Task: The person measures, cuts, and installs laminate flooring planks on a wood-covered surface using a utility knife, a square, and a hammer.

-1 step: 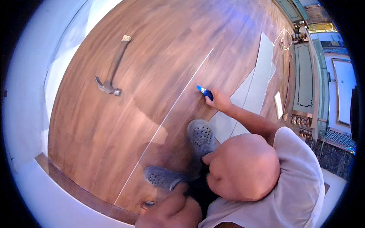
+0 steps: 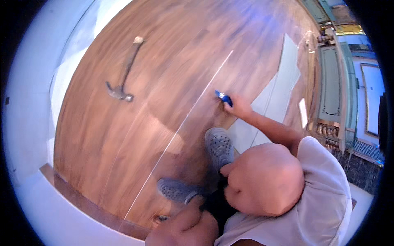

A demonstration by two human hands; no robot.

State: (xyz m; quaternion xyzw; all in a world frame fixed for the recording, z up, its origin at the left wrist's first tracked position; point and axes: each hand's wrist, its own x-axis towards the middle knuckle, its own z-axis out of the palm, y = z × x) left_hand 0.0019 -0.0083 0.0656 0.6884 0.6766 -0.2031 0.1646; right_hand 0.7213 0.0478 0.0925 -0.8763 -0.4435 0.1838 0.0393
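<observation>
My right hand (image 2: 239, 107) is closed around a small blue tool (image 2: 225, 98) with a silver middle and a blue tip; its exact kind is unclear. The hand is low over the wood-look plank floor (image 2: 164, 82), with the tip pointing towards a long, thin pale gap (image 2: 185, 117) between planks. My left hand does not show clearly. Beside my left knee a small dark and pale thing (image 2: 161, 219) is partly hidden, and I cannot make out what it is. A claw hammer (image 2: 128, 67) lies on the planks to the left, its head nearer to me.
My grey clogs (image 2: 219, 145) stand on the planks by the gap. Pale grey sheets (image 2: 283, 78) lie to the right, past my forearm. A small white strip (image 2: 303, 112) is near green panelled cabinets (image 2: 329, 88) at the far right. A white wall (image 2: 28, 102) borders the left.
The whole view has shifted very slightly, so everything sits a little further right. My right hand keeps its hold on the blue tool.
</observation>
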